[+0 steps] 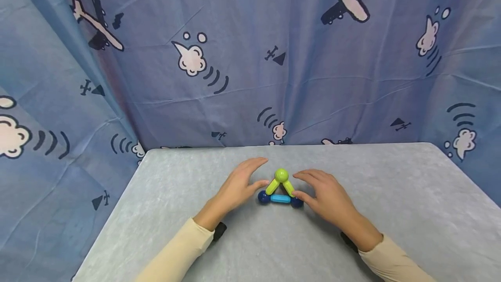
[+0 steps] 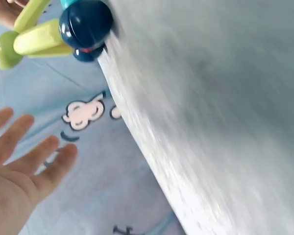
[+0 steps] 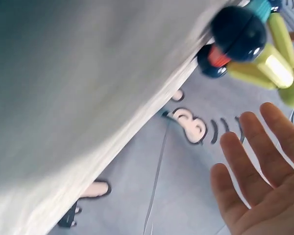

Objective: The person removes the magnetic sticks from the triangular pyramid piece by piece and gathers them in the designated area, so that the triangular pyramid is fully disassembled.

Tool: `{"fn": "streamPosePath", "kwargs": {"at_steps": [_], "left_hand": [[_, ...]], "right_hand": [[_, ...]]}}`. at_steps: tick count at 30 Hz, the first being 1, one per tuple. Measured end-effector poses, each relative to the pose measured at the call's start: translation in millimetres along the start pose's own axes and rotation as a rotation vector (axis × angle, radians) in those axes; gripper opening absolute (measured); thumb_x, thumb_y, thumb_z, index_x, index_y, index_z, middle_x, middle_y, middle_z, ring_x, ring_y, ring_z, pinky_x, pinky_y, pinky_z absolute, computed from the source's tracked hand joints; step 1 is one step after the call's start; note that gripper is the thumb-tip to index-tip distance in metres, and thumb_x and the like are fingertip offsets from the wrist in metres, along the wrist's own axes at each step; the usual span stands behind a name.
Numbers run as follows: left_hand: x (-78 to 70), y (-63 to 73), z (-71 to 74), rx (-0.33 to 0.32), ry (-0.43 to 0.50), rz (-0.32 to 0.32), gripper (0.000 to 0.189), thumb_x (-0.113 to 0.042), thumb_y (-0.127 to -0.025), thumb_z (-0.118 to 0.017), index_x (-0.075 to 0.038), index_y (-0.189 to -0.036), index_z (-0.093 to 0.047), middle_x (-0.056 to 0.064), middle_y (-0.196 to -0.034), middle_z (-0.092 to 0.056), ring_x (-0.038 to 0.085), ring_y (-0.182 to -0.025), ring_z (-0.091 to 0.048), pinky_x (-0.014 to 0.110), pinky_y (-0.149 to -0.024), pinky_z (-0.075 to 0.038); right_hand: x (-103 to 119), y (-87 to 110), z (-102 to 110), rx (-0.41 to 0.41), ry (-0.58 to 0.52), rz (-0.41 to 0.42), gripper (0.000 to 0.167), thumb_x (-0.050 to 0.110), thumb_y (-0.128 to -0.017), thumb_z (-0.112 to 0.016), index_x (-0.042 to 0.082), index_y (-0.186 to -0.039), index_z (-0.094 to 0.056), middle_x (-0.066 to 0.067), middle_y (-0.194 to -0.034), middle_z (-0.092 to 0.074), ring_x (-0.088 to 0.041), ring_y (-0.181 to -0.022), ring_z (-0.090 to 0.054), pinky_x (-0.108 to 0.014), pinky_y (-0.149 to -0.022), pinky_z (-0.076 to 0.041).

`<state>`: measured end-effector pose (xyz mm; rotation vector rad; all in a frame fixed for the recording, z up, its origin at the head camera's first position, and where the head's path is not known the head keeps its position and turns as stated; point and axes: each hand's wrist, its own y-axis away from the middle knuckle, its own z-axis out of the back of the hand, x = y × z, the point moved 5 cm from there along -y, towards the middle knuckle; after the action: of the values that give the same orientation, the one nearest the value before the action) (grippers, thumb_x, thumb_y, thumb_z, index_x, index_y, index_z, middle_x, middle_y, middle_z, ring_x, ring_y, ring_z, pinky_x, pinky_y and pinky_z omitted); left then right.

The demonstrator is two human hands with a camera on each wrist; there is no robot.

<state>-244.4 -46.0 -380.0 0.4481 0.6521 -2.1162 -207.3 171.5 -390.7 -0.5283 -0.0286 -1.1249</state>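
A pyramid of magnetic rods and balls stands on the table between the two hands. At its top is a lime green ball (image 1: 281, 175), from which green rods (image 1: 272, 186) slope down to dark blue balls (image 1: 264, 197). A light blue rod (image 1: 280, 198) joins the two front balls, and the right wrist view shows a red rod (image 3: 218, 56) at the base. The left hand (image 1: 237, 185) is spread beside the pyramid's left side, fingers extended. On the other side, the right hand (image 1: 326, 195) has loosely bent fingers, its thumb tip overlapping the right green rod in the head view.
The grey-white tabletop (image 1: 176, 195) reaches back to a blue curtain (image 1: 235, 55) printed with planes and clouds. Dark wrist-camera mounts (image 1: 220, 231) sit under both wrists, just above the cream sleeves (image 1: 180, 247).
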Motion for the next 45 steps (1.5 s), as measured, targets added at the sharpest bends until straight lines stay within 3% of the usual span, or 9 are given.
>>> {"fn": "streamPosePath", "kwargs": {"at_steps": [9, 15, 22, 30, 35, 39, 45], "left_hand": [[-21.0, -18.6, -19.8, 0.054, 0.04, -0.115, 0.048, -0.032, -0.093, -0.067, -0.019, -0.139, -0.058, 0.0, -0.137, -0.062, 0.017, -0.129, -0.057, 0.037, -0.108, -0.046], [-22.3, -21.4, -23.9, 0.025, 0.064, -0.097, 0.043, -0.026, -0.091, -0.069, -0.018, -0.133, -0.063, 0.0, -0.128, -0.067, 0.016, -0.118, -0.063, 0.034, -0.099, -0.052], [-27.2, -21.7, -22.9, -0.027, 0.058, -0.078, 0.038, -0.022, -0.088, -0.072, -0.014, -0.125, -0.068, 0.003, -0.114, -0.07, 0.018, -0.099, -0.068, 0.03, -0.086, -0.055], [-26.1, -19.8, -19.4, -0.087, 0.131, -0.006, 0.03, -0.014, -0.087, -0.075, -0.011, -0.117, -0.072, 0.006, -0.107, -0.071, 0.017, -0.093, -0.07, 0.027, -0.082, -0.056], [-7.1, -14.8, -7.9, -0.119, 0.266, 0.152, 0.023, -0.008, -0.086, -0.076, -0.009, -0.109, -0.073, 0.008, -0.101, -0.073, 0.015, -0.085, -0.068, 0.021, -0.076, -0.055], [7.7, -1.8, -4.5, -0.082, 0.333, 0.247, 0.027, -0.008, -0.087, -0.075, -0.007, -0.113, -0.071, 0.009, -0.104, -0.072, 0.015, -0.088, -0.067, 0.021, -0.076, -0.055], [21.3, 22.3, -0.2, -0.071, 0.326, 0.281, 0.029, -0.009, -0.086, -0.076, -0.006, -0.114, -0.069, 0.011, -0.105, -0.072, 0.019, -0.092, -0.069, 0.026, -0.081, -0.057]], "right_hand": [[14, -7.9, -9, -0.004, -0.056, -0.049, 0.035, 0.031, -0.084, -0.079, 0.012, -0.113, -0.074, -0.005, -0.106, -0.076, -0.027, -0.097, -0.072, -0.047, -0.084, -0.056], [18, -8.1, -11, -0.004, -0.049, -0.051, 0.027, 0.024, -0.082, -0.081, 0.014, -0.107, -0.075, 0.0, -0.091, -0.077, -0.019, -0.08, -0.072, -0.038, -0.069, -0.056], [20, -7.3, -10, -0.011, -0.07, -0.061, 0.026, 0.021, -0.082, -0.081, 0.013, -0.107, -0.075, -0.001, -0.09, -0.077, -0.018, -0.077, -0.072, -0.036, -0.066, -0.056], [18, -4.4, -10, -0.002, -0.098, -0.08, 0.028, 0.021, -0.084, -0.08, 0.012, -0.11, -0.074, -0.001, -0.091, -0.077, -0.011, -0.072, -0.069, -0.032, -0.064, -0.055], [11, -3.4, -10, 0.014, -0.093, -0.132, 0.029, 0.021, -0.084, -0.08, 0.014, -0.111, -0.074, 0.001, -0.092, -0.076, -0.011, -0.075, -0.068, -0.034, -0.066, -0.054], [9, -3.5, -11, 0.022, -0.107, -0.145, 0.029, 0.019, -0.084, -0.08, 0.013, -0.111, -0.074, -0.001, -0.095, -0.076, -0.014, -0.079, -0.07, -0.038, -0.071, -0.055], [12, -3.7, -12, 0.047, -0.129, -0.14, 0.029, 0.017, -0.084, -0.08, 0.014, -0.111, -0.071, -0.001, -0.099, -0.075, -0.014, -0.082, -0.071, -0.039, -0.074, -0.057]]}}
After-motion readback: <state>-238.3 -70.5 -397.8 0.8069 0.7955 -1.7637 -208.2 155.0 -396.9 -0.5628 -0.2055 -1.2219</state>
